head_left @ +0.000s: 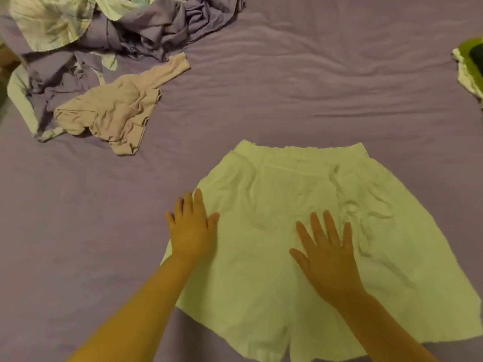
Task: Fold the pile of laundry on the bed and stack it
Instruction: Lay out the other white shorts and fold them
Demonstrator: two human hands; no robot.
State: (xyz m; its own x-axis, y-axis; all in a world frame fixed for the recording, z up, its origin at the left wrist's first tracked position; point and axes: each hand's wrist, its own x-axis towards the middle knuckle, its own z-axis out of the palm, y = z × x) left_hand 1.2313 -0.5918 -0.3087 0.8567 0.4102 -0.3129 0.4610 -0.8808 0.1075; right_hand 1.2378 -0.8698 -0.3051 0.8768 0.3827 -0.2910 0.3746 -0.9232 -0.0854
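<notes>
- On the bed [300, 82], covered by a lavender sheet, one pair of pale shorts [261, 283] is laid flat, waistband away from the camera, two leg openings toward it.
- Two bare hands are seen, both palm-down with fingers spread; nothing is clamped in either grip.
- Left hand [192, 231]: rested across the left side edge of the shorts, fingers partly on the sheet, thumb on the fabric.
- Right hand [326, 257]: pressed flat on the middle of the shorts, near the crotch seam; creases are noted in the fabric just right of its fingers.
- One unfolded pile of laundry [104, 48] is recorded at the upper left, well apart from the shorts. Within it can be counted: one beige garment [115, 111] crumpled at the near edge, one dark purple garment [177, 24] bunched behind it, and one pale printed garment [49, 22] at the far left. Further items may be tangled in; an exact count cannot be given.
- One green-and-white item [470, 66] is cut off by the right frame edge; its kind cannot be told.
- Sheet between pile and shorts is wrinkled.
</notes>
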